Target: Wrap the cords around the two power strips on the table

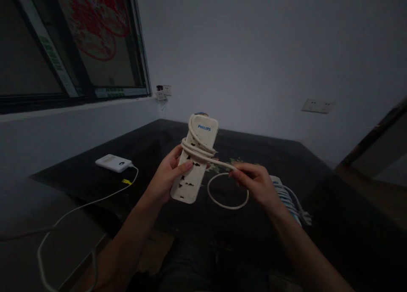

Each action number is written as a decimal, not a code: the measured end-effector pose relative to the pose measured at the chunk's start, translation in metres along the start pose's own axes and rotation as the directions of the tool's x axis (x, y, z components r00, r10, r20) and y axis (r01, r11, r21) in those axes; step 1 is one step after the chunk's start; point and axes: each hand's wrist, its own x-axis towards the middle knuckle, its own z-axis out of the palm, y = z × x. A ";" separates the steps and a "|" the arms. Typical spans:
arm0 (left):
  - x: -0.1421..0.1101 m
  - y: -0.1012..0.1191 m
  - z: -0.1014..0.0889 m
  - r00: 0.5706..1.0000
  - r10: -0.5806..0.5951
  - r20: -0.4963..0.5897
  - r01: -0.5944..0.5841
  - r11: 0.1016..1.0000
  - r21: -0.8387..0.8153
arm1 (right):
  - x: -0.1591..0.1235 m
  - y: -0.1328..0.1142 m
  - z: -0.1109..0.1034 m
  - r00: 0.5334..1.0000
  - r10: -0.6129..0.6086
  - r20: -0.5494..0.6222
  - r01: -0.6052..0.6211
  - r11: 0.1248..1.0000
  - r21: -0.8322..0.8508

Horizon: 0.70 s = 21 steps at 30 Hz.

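Observation:
A white Philips power strip [190,186] is held up, tilted, above the dark table. My left hand [168,173] grips it from the left side, thumb across its face near the sockets. Several turns of the strip's white cord [199,152] wrap around its upper middle. From there the cord runs taut to the right into my right hand [254,181], whose thumb and fingers pinch it. Below that pinch a loose loop of the cord hangs. The cord's plug end cannot be made out.
On the dark table [273,152], a second power strip with its cord wound round it [288,198] lies at the right. A white device [113,162] with a cable lies at the left, near a small yellow tag [126,182]. Wall sockets [317,105] and a window stand behind.

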 end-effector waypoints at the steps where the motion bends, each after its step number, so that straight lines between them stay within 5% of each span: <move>1: -0.001 -0.002 0.000 1.000 -0.002 -0.010 0.002 1.000 -0.014 | -0.004 -0.003 -0.002 1.000 -0.004 -0.024 0.003 1.000 -0.027; 9: -0.012 -0.011 0.007 0.988 -0.111 0.112 0.127 0.981 -0.145 | -0.030 0.003 0.000 0.994 -0.011 -0.110 0.000 0.995 -0.099; 21: -0.020 -0.026 0.021 0.919 -0.189 0.345 0.322 0.865 -0.385 | -0.040 0.035 0.023 0.993 -0.048 -0.111 0.067 0.982 0.175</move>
